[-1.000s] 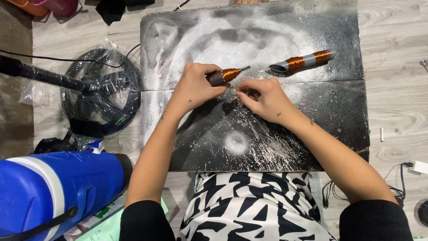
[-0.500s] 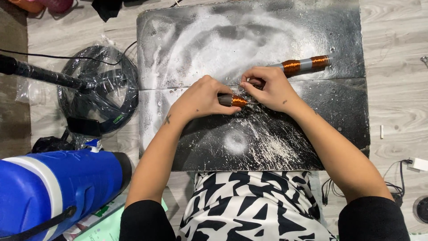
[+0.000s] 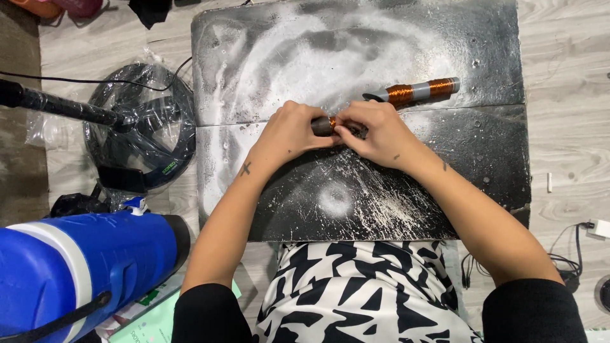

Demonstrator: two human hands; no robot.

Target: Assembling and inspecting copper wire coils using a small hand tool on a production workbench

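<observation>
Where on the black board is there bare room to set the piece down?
Free: the black dusty board's far left, beyond the left hand, and its near right corner below the right hand. Crowded: the middle, where both hands pinch a small copper-wound piece, and around the grey copper-wound rod.

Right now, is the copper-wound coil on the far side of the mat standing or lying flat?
Lying flat: the coil rests lengthwise on the black mat, beyond both hands, untouched.

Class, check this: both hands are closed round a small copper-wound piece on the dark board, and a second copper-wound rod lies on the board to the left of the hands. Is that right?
Not quite. The second copper-wound rod lies to the right of the hands and a little beyond them, not to the left, as the head view shows. The rest holds: left hand and right hand close round the small copper-wound piece on the dark board.
</observation>
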